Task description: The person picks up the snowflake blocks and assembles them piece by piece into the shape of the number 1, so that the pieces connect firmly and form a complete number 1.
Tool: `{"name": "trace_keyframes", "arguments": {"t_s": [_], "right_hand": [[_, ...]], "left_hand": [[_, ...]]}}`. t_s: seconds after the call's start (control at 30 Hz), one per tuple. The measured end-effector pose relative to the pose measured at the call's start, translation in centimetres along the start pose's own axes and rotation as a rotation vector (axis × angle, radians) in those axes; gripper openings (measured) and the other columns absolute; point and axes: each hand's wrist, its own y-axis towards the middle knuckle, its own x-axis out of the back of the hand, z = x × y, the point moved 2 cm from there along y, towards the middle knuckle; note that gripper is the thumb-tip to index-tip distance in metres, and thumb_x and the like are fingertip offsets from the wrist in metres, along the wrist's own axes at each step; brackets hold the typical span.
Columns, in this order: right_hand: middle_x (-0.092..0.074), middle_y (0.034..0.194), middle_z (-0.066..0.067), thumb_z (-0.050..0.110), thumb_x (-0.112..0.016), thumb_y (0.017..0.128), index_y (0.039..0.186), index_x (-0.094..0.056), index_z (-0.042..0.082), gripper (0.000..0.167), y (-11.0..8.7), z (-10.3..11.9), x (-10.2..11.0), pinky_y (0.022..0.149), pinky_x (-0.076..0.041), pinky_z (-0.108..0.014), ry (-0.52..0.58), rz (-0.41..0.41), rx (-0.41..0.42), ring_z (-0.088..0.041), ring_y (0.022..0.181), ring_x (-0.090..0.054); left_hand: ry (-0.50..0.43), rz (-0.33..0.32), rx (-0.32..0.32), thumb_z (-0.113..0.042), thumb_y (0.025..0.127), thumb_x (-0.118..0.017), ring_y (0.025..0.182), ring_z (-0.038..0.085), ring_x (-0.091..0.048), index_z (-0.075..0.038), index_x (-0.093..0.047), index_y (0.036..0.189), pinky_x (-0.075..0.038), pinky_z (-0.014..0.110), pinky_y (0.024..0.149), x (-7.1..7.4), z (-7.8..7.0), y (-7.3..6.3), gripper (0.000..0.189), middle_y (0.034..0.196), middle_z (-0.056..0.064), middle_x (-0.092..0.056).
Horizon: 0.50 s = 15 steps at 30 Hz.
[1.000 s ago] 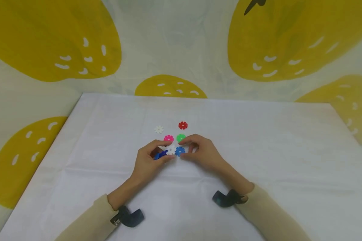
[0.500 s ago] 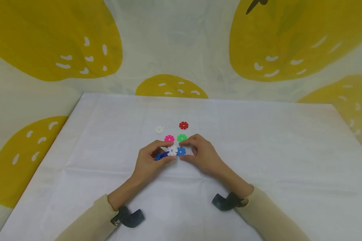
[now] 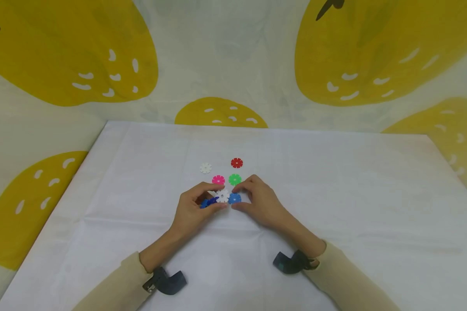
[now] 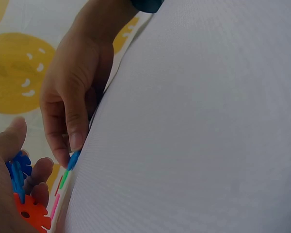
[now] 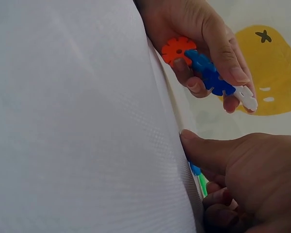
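Observation:
In the head view my left hand (image 3: pixel 192 205) holds a short chain of notched plastic snowflake discs. The chain shows an orange disc (image 5: pixel 178 50), a blue disc (image 4: pixel 18 182), a dark blue disc (image 5: pixel 218 83) and a white disc (image 3: pixel 222 196). In the right wrist view the thumb lies along the chain, the white disc out at its end. My right hand (image 3: pixel 262 201) is beside it, thumb and forefinger curved around a light blue disc (image 3: pixel 235 198) low at the tabletop, fingertips right at its edges. The left fingers partly hide the chain in the head view.
On the white-covered table (image 3: pixel 334 181), just beyond my hands, lie a pink disc (image 3: pixel 218 179) and a green disc (image 3: pixel 235 179). Farther back are another white disc (image 3: pixel 206 168) and a red disc (image 3: pixel 237 163). A patterned cloth (image 3: pixel 225 52) hangs behind the table.
The right thumb has moved down from over the light blue disc to its near edge. The left hand, still gripping the chain, has shifted slightly right, and the dark blue disc's angle has changed.

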Motion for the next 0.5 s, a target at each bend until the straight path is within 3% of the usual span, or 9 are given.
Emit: {"name": "trace_keyframes", "arguments": {"t_s": [0.27,0.5], "right_hand": [[-0.058,0.079,0.01,0.024,-0.081,0.078,0.105,-0.064,0.021,0.032,0.0,-0.5,0.2,0.054,-0.042,-0.025,0.096,0.003,0.065,-0.014,0.062,-0.049],[-0.061,0.077,0.011,0.025,-0.077,0.082,0.101,-0.064,0.027,0.023,-0.2,-0.7,1.1,0.062,-0.048,-0.028,0.159,0.064,0.082,-0.012,0.067,-0.055]], "left_hand": [[-0.017,0.006,-0.018,0.005,0.075,-0.078,0.071,0.023,-0.059,0.004,-0.066,0.108,-0.048,0.023,0.066,0.0,0.1,0.0,0.036,0.102,0.011,-0.066],[-0.008,0.017,-0.026,0.005,0.075,-0.078,0.072,0.026,-0.059,0.003,-0.067,0.108,-0.047,0.022,0.064,0.0,0.0,0.0,0.035,0.102,0.012,-0.067]]}}
